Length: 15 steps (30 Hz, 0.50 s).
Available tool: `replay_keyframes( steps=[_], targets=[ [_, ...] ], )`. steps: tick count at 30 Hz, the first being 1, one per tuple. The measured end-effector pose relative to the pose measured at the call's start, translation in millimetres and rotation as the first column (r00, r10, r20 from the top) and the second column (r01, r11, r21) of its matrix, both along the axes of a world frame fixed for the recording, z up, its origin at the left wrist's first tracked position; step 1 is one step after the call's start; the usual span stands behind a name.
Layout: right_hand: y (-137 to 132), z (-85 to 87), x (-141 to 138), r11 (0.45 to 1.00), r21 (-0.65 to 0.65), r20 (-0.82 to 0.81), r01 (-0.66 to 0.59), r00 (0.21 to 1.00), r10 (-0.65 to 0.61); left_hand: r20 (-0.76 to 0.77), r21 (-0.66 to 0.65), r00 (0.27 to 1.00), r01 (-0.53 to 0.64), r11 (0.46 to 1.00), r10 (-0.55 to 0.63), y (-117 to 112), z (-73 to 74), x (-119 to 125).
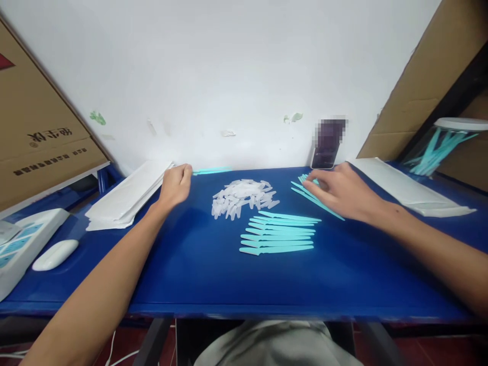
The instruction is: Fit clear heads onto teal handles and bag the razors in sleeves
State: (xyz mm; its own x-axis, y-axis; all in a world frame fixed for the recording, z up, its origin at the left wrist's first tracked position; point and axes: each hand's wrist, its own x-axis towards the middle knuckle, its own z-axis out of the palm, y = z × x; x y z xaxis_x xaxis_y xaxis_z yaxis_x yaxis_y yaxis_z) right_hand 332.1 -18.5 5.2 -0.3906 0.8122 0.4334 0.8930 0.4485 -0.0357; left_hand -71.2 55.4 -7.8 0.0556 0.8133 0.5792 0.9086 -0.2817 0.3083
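Note:
My left hand is closed at the back left of the table, its fingertips turned away from me. A few turquoise eyebrow razors lie by the wall, just right of that hand; whether it grips one is hidden. At the right, my right hand pinches with thumb and fingers at the handles of a small bunch of turquoise razors. Between the hands is a heap of small translucent caps. In front of the heap, several eyebrow razors lie side by side in a row.
White flat packets are stacked at left, with more white packets at right. A phone leans on the wall. A clear tub of turquoise razors stands far right. A white mouse-shaped object and cardboard are at left.

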Motion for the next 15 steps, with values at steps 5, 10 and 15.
replay_keyframes(
  steps=[5,10,15],
  targets=[
    [-6.3,-9.2,-13.2,0.951,-0.256,0.001,-0.172,0.984,0.178,-0.115,-0.134,0.992,-0.061,0.989,0.045,13.8,-10.4,-22.1],
    [-11.6,-16.0,-24.4,0.955,-0.233,0.023,-0.185,0.980,0.196,-0.143,-0.285,0.987,0.033,0.958,-0.076,16.8,-15.6,-33.2],
    [-14.5,-17.3,-25.1,0.980,-0.145,-0.074,-0.133,0.990,0.124,-0.109,-0.405,0.979,0.117,0.907,-0.174,13.6,-6.5,-42.2]
  ],
)
